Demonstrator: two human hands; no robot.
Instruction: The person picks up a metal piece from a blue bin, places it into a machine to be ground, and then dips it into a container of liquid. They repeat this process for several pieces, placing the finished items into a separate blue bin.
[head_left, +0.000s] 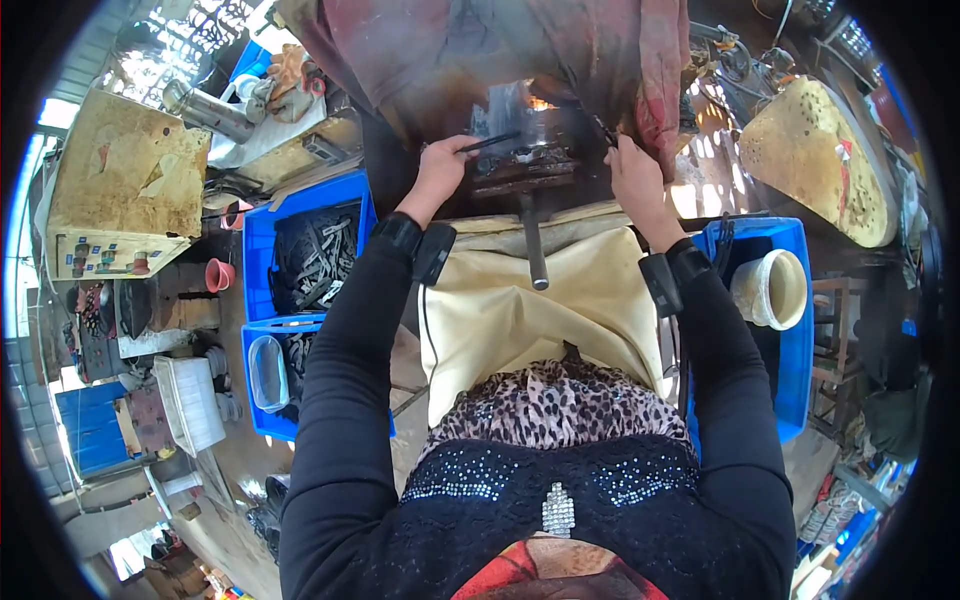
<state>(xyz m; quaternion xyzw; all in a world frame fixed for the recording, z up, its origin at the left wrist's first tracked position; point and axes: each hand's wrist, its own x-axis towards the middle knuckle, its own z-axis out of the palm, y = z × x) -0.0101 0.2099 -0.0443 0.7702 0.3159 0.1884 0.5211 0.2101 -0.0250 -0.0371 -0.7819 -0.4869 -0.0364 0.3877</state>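
Note:
At the front of a sooty workstation, my left hand [441, 176] is closed round a thin dark stick [492, 142] that points inward to the right. Across from it, my right hand [637, 182] grips a slim dark tool [603, 127] slanting up and to the left; its exact kind is unclear. Between both hands sits a dark metal fixture [522, 184] with a grey bar handle [535, 245] extending toward me. Just beyond the fixture, an orange flame [541, 103] glows in smoky haze. Stained reddish cloth [659, 85] hangs over the far side.
A cream cloth [530, 325] covers my lap. On the left, a blue crate [260, 262] holds many dark strips, near a yellowed control box [125, 190]. On the right, a white bucket [768, 290] stands in a blue bin [797, 375]. A red cup [220, 275] is farther left.

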